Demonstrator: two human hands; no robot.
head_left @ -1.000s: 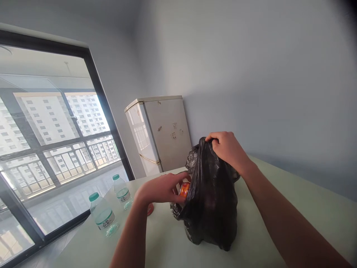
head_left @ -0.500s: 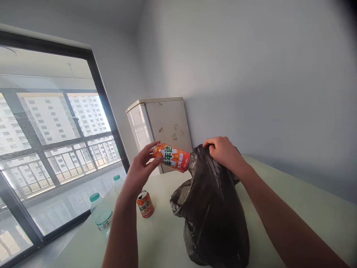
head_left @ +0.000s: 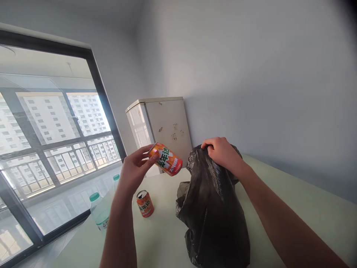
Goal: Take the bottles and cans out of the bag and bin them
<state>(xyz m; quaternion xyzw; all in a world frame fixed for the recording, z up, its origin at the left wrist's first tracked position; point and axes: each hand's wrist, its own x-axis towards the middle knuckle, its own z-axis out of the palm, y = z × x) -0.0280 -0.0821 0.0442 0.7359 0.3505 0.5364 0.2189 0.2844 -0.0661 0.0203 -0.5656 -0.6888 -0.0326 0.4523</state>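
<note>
An orange soda can (head_left: 166, 160) is tilted in the air, its top end gripped between the thumb and fingers of my left hand (head_left: 136, 166). Its lower end points right, a little apart from a black plastic bag (head_left: 217, 216). My right hand (head_left: 221, 150) is closed on the upper rim of that bag, which hangs down bulging onto the table. What the bag holds is hidden. A second orange soda can (head_left: 145, 204), opened at the top, stands upright on the table just right of my left forearm.
Clear plastic bottles with green caps, one nearer (head_left: 99, 212) and one farther (head_left: 115, 181), stand on the left of the pale green table (head_left: 161, 238), partly behind my left forearm. Behind the table is a worn white cabinet (head_left: 169, 123). A dark-framed glass door (head_left: 103, 89) is at left.
My left hand has drawn the can left, away from the bag's mouth, so a gap now shows between them. The bag's loose left edge has shifted right. My right hand keeps its hold.
</note>
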